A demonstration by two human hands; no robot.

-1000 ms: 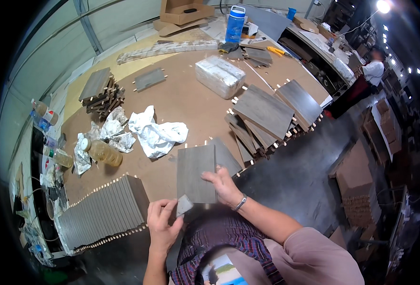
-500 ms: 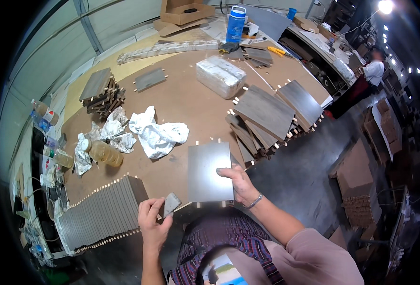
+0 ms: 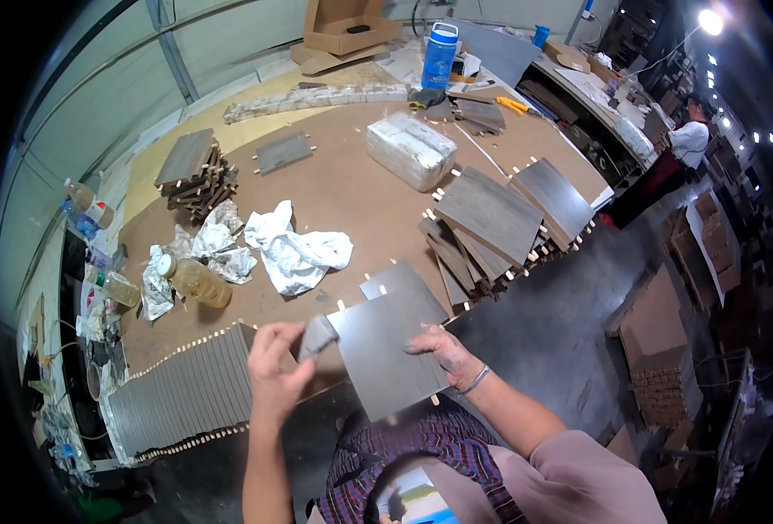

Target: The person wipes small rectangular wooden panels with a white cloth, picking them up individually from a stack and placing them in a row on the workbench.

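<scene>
- Pale, panelled wall (image 3: 107, 96) at my left, crossed by a grey metal post (image 3: 173, 52).
- Broad worktable (image 3: 343, 148) with a brown top, yellowish toward its far side.
- Beyond it, to my right, a cluttered pale-topped bench (image 3: 603, 118).
- Smooth dark grey floor (image 3: 561, 306), faintly shiny.
- One bright round lamp (image 3: 710, 21) at upper right; smaller white lights (image 3: 712, 59) trail into a dim, deep hall.

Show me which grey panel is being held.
The panel gripped in the right hand, close to the apron. No hand holds the others, such as the row standing on edge or the pile farther right.
</scene>
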